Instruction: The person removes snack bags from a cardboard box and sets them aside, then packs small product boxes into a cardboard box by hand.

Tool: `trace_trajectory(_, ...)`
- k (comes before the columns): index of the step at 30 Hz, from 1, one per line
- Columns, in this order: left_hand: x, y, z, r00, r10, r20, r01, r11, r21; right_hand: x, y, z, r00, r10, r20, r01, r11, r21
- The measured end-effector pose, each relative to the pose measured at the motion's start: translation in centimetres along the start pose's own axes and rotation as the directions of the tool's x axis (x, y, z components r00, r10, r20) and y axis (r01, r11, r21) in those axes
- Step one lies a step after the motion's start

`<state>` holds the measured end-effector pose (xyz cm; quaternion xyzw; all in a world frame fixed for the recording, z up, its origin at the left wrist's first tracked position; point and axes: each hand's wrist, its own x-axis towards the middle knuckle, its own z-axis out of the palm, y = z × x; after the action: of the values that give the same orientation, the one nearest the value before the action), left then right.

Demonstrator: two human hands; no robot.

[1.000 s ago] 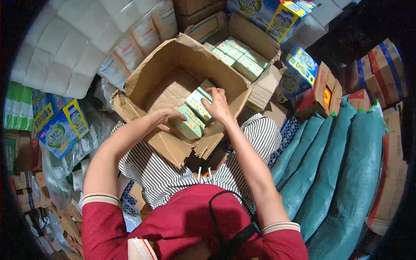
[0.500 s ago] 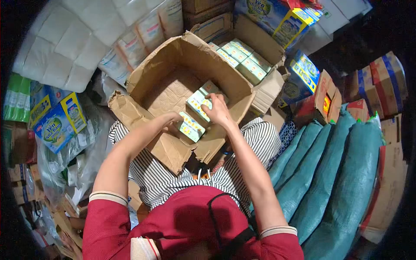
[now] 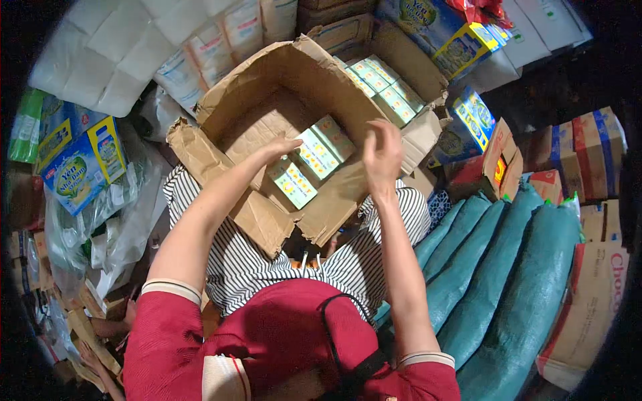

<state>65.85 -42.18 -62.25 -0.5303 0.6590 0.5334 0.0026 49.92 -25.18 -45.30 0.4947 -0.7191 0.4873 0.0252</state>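
An open brown cardboard box (image 3: pixel 267 73) sits before my lap, its flaps spread. Three small pale green packs with yellow and orange prints lie inside at its right: a rear pack (image 3: pixel 333 137), a middle pack (image 3: pixel 315 154) and a front pack (image 3: pixel 293 184). My left hand (image 3: pixel 281 147) reaches over the box's left side, its fingertips at the middle pack's left end. Over the right wall of the box, my right hand (image 3: pixel 383 152) is raised with fingers apart, holding nothing. Behind stands a second box (image 3: pixel 411 57) with several similar packs (image 3: pixel 374 73).
White wrapped bundles (image 3: pixel 127 47) are stacked at the upper left. Blue and yellow cartons (image 3: pixel 80 167) lie on plastic bags at the left. Long teal sacks (image 3: pixel 528 281) fill the right side. Another person's hand (image 3: pixel 90 357) shows at the lower left.
My right hand has let go of the packs and moved right, out over the box wall. My left hand has shifted from the front pack up to the middle one.
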Motion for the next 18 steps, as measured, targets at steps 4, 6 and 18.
trace_trajectory(4,-2.9,2.5,-0.1,0.97,0.102,0.22,-0.088,0.994,-0.071,-0.4,0.3,-0.2,0.974,0.041,-0.222,-0.123,0.92,-0.371)
trace_trajectory(6,3.0,-3.5,3.1,0.975,0.196,0.101,-0.195,0.981,-0.022,-1.4,2.0,0.7,0.941,0.228,-0.252,-0.297,0.911,-0.286)
trace_trajectory(18,5.5,0.2,3.0,0.929,0.37,-0.019,-0.369,0.929,0.04,-3.2,6.5,2.6,0.825,0.561,-0.062,-0.559,0.828,0.052)
